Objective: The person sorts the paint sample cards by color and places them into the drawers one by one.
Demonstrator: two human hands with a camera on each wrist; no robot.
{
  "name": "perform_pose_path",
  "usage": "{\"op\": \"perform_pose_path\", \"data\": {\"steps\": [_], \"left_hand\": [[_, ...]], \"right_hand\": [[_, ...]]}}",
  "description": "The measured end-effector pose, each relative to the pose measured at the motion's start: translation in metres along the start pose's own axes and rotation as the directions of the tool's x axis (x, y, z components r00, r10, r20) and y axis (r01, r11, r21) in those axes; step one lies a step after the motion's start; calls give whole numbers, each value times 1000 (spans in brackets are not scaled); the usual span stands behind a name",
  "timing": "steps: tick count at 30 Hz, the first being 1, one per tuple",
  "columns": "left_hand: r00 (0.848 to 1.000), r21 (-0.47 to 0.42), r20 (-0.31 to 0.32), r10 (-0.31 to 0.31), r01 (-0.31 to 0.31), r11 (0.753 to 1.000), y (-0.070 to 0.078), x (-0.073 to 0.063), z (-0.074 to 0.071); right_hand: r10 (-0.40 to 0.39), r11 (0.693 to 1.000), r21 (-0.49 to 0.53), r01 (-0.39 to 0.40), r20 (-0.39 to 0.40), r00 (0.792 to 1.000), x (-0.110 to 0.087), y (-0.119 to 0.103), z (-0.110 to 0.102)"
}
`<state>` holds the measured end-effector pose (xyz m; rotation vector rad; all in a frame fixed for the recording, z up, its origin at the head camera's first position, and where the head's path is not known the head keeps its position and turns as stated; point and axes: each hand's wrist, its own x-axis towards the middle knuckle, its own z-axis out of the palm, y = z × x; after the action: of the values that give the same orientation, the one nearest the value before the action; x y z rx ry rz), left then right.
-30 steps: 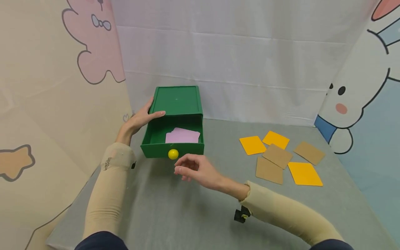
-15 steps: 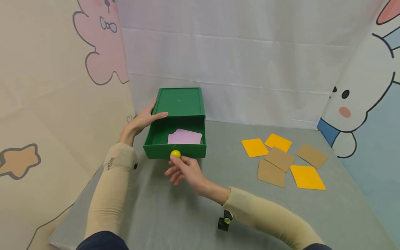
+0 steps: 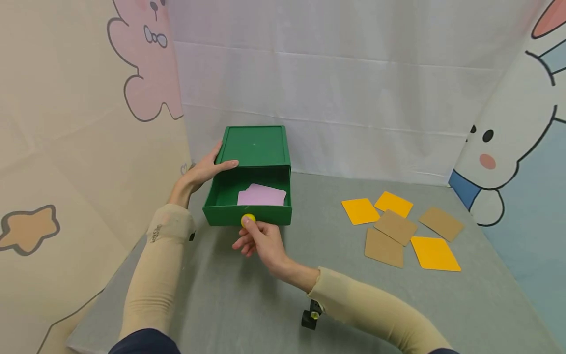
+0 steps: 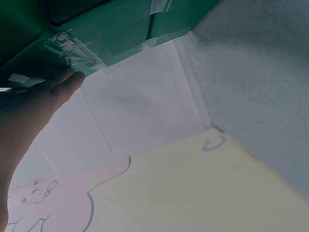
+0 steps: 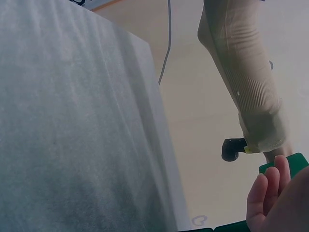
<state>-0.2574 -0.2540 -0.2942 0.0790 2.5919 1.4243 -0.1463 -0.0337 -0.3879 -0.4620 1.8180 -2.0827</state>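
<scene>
Orange star (image 3: 30, 229), outlined, on the cream wall cloth: left edge of the frame, below the middle.

Pink figure (image 3: 155, 73) with bow tie, same cloth: upper left.

My left sleeve (image 3: 148, 275), beige, lettered near the cuff: lower left, rising toward the centre.

My left hand (image 3: 204, 169): left of centre. Fingers extended along the left side of the box, thumb laid out straight over its top front edge; a spread hold, resting against it rather than clenched. In the left wrist view, clear tape (image 4: 72, 50) on the green surface near my fingertips.

Green box (image 3: 254, 145): just left of centre, lid side up, before the white backdrop (image 3: 331, 88).

Green drawer (image 3: 218, 216), part of the box: pulled out toward me, below the lid.

Pink cards (image 3: 262, 196): lying inside the drawer, toward its front right, overlapping; count unclear.

Yellow knob (image 3: 250, 216): middle of the drawer front, partly covered by my thumb.

My right hand (image 3: 268, 248): centre, below the drawer. Thumb and forefinger closed in a pinch on the knob; other fingers loose beneath.

Black device (image 3: 309, 318): lower centre, at my right cuff.

Cards, three yellow (image 3: 435, 254) and three brown (image 3: 383, 247): right of centre, loosely scattered on the grey tabletop (image 3: 212, 314); the middle brown one overlaps its lower brown neighbour.

White rabbit (image 3: 508, 147), printed on cloth: right edge.
</scene>
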Motion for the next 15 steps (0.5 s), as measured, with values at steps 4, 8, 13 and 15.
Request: {"op": "perform_pose_path", "data": {"steps": [4,8,13,15], "left_hand": [[1000,-1,5,0,0,1000,1,-2,-1],[1000,-3,2,-11,11,1000,2,-4,-1],[1000,-3,-2,-19,19,1000,1,-3,-2],[1000,2,0,-21,21,1000,1,-3,-2]], "right_hand": [[-8,1000,-14,8,-4,1000,2,0,0],[-11,1000,-18,11,-12,1000,6,-1,0],[-18,1000,-14,17,-28,999,13,-2,-2],[-21,1000,-16,21,-37,999,16,-2,-3]]}}
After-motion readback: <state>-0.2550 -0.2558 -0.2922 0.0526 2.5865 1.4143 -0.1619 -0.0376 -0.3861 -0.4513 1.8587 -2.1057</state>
